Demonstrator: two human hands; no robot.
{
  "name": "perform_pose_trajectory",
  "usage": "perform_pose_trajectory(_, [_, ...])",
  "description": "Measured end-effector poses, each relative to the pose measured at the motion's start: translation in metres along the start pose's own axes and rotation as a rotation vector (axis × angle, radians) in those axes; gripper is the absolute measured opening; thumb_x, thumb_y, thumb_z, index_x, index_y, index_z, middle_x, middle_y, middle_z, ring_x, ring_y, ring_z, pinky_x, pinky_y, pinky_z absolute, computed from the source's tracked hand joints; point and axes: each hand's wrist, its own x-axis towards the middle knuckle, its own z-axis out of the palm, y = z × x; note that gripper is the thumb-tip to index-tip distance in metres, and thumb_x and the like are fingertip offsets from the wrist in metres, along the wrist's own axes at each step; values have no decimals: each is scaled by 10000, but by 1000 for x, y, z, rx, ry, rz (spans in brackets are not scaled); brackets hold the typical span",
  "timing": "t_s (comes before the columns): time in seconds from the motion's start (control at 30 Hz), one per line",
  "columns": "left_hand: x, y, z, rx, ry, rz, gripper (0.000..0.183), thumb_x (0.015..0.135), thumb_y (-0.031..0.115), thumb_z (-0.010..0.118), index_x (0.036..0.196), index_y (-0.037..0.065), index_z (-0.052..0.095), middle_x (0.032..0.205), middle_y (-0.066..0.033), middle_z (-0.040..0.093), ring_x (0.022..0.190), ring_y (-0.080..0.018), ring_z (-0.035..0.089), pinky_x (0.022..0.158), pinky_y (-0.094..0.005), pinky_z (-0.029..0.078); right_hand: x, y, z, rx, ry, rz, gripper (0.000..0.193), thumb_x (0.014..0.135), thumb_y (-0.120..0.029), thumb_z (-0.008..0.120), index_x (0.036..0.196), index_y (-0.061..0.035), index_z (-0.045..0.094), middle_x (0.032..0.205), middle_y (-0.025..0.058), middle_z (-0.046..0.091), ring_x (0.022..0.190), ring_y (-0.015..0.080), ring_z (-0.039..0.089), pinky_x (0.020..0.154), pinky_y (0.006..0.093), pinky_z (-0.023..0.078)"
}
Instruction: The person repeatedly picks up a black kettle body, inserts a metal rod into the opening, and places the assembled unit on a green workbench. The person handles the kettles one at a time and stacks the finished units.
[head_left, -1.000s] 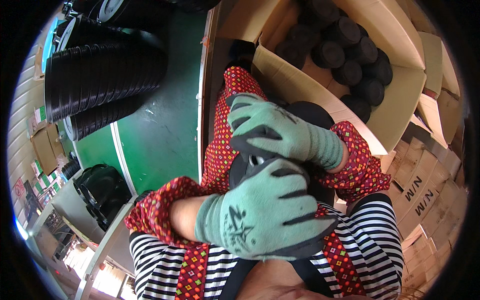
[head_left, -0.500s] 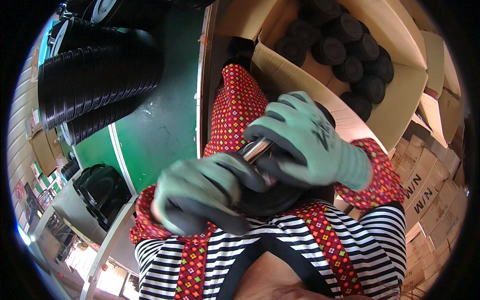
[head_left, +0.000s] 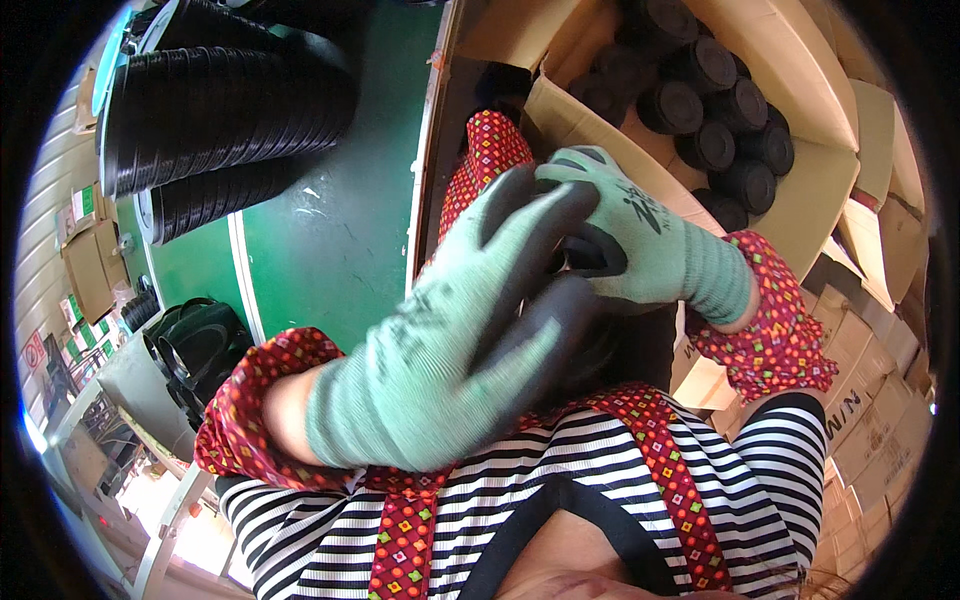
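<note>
Both my hands wear pale green gloves with dark palms and meet in front of my chest. My left hand (head_left: 430, 345) arches over the middle, its thumb spread from the fingers, around something dark that it mostly covers. Beside it my right hand (head_left: 635, 235) is curled, thumb and finger bent together on a black piece. Their fingertips overlap, so the shape of what they grip is hidden. Below them, a dark object (head_left: 590, 360) at my lap shows only in part.
An open cardboard box (head_left: 810, 215) at the far right holds several black round rolls (head_left: 740, 105). On the left, large spools of black cord (head_left: 225, 115) stand on a green table (head_left: 330, 240). Stacked cartons (head_left: 870, 420) line the right, and black glossy items (head_left: 200, 345) sit at lower left.
My left hand has moved up and right, and its thumb and fingers have spread. The right hand has turned slightly. The shiny metal tube between the hands no longer shows.
</note>
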Motion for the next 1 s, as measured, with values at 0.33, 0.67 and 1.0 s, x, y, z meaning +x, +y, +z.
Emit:
perform_pose_trajectory(0.33, [-11,-9,10,589,31,-50,694,981,79,633,1589,-61,329,1575,-358,383,1459,-507,416,1199,-483,368,-4,-8,32,-256,145,43,635,752,-477,828,1242,-109,664,1137,103,590,1057,312,539,952,479,388])
perform_pose_trajectory(0.67, [-10,-56,-20,551,-168,-147,394,860,95,683,1236,-14,645,975,-253,717,901,-444,714,791,-450,574,-2,-53,37,-559,107,251,519,796,-492,773,1111,-96,659,934,98,574,896,305,565,809,501,406])
perform_pose_trajectory(1.0, [47,-127,-37,519,-333,198,309,839,223,756,1106,109,652,872,-175,708,815,-410,705,726,-485,560,-7,-73,27,-705,96,459,450,871,-495,720,1042,-86,644,888,93,597,789,281,622,731,446,461])
